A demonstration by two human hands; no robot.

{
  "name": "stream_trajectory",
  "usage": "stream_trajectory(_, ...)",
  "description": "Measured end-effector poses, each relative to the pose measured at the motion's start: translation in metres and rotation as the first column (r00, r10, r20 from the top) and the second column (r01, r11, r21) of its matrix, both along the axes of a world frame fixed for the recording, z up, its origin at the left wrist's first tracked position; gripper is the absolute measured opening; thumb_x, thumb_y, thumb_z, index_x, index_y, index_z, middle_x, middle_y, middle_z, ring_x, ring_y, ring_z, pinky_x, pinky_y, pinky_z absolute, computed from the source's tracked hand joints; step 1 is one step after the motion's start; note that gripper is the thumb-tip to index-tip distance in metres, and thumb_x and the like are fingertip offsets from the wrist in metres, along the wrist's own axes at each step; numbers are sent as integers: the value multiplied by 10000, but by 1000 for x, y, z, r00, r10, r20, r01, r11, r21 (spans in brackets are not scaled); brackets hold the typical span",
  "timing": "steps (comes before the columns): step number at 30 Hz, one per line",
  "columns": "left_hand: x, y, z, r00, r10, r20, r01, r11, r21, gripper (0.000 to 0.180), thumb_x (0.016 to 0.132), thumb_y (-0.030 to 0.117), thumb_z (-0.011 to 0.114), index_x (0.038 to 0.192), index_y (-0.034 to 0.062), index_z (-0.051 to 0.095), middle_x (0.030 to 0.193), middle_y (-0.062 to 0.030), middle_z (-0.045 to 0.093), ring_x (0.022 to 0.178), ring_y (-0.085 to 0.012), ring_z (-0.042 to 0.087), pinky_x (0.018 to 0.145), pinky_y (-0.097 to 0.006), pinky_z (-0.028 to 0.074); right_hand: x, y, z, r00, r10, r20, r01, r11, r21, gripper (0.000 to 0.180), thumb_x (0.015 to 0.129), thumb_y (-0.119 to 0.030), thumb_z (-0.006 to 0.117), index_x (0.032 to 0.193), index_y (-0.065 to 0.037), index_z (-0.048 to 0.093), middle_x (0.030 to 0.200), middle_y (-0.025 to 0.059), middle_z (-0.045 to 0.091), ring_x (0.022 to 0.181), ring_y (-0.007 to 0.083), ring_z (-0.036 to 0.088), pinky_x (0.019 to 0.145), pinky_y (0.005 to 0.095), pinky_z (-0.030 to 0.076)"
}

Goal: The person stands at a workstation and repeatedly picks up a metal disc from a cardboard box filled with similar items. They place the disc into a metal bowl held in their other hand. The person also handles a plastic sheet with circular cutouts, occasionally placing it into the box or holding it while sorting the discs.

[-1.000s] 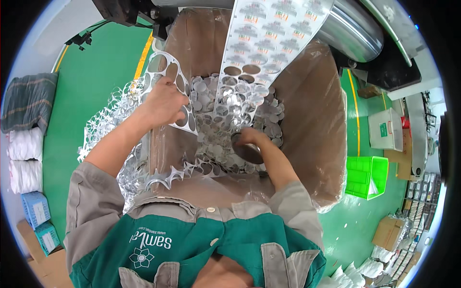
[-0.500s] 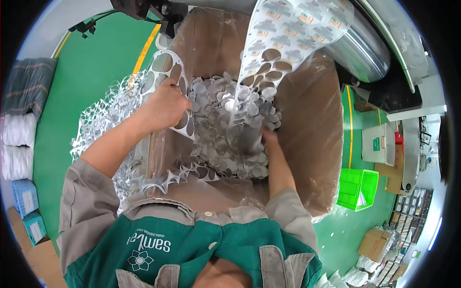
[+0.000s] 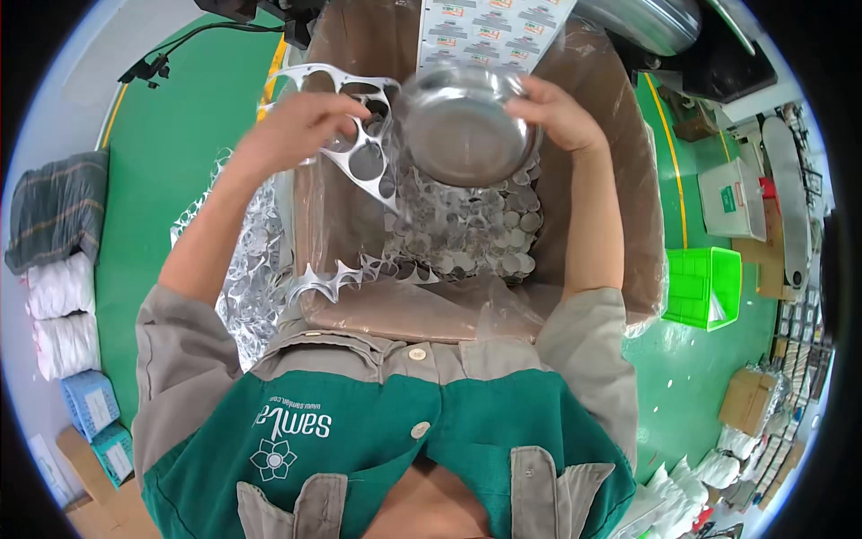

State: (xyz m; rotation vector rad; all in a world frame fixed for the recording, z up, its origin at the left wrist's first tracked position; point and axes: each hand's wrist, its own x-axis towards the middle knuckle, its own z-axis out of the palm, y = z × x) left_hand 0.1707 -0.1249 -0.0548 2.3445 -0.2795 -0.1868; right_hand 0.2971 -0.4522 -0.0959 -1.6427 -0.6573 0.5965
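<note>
Holding a stack of round foil discs (image 3: 467,126) high over the lined carton (image 3: 620,180), the right hand (image 3: 557,112) has its grip curled loosely round the stack's far rim, fingers only partly closed. The left hand (image 3: 296,135) pinches the punched-out foil web (image 3: 364,153), closed on its strip near the carton's left edge. The stack sits above the heap of loose discs (image 3: 467,225) at the middle of the carton. The likeliest trouble, as I judge it: the stack is slick and held by one edge, so a tilt could let discs slide off and scatter into the heap or over the carton's left edge onto the scrap web (image 3: 247,269) hanging there. The thin web could also tear or snag on the stack.
</note>
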Motion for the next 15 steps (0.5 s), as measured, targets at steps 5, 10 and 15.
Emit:
stream_trajectory(5,-35,2,102,926,-196,322,292,913,-286,270,878,70,457,1096,-55,555,907,-101,622,873,-151,577,755,-249,441,-12,-11,-15,897,344,-278,-74,737,672,635,782,-322,668,1270,-9,409,1111,80,574,987,197,584,831,324,502)
stream_trajectory(10,-120,110,166,606,538,587,78,693,-716,358,881,144,475,1142,-100,497,1021,-156,590,1006,-242,546,888,-325,425,-11,-1,-174,868,86,489,302,691,-656,414,789,-305,633,1062,2,581,1040,158,606,962,261,582,784,378,487)
stream_trajectory(15,-243,337,167,321,801,506,-851,478,-217,407,884,253,519,1160,-46,525,1142,-136,571,1117,-231,496,953,-359,377,-27,-31,-223,962,264,73,27,171,-985,547,669,-343,689,1074,10,587,1097,207,582,1016,302,569,840,386,455)
